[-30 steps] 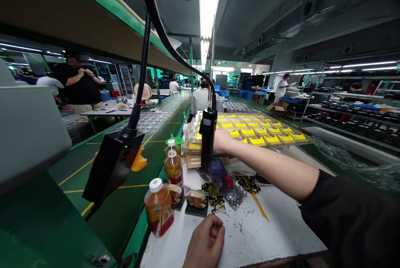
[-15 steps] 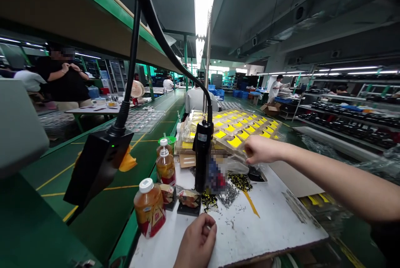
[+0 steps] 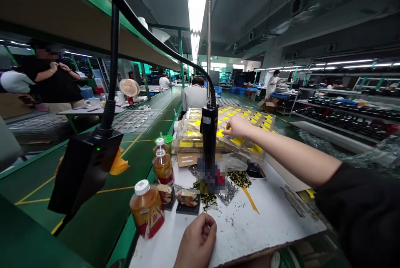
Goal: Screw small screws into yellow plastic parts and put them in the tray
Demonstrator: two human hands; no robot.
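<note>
My right hand (image 3: 238,127) reaches out over a clear plastic tray (image 3: 250,145) of yellow parts, fingers pinched on one yellow part near the tray's middle. The tray lies tilted on a stack of similar trays (image 3: 190,135). My left hand (image 3: 196,241) rests on the white work board (image 3: 265,226) at the near edge, fingers curled shut; what it holds, if anything, is hidden. A black electric screwdriver (image 3: 209,132) hangs on a cable just left of my right hand.
Three drink bottles (image 3: 146,209) stand along the board's left edge beside a green conveyor (image 3: 125,151). Small screws and black-yellow parts (image 3: 231,193) lie scattered mid-board. A black power box (image 3: 83,170) hangs at left. Other people work further along the line.
My right hand pulled the top tray toward me and to the right, then moved back up onto the tray's yellow parts. The left hand stayed put.
</note>
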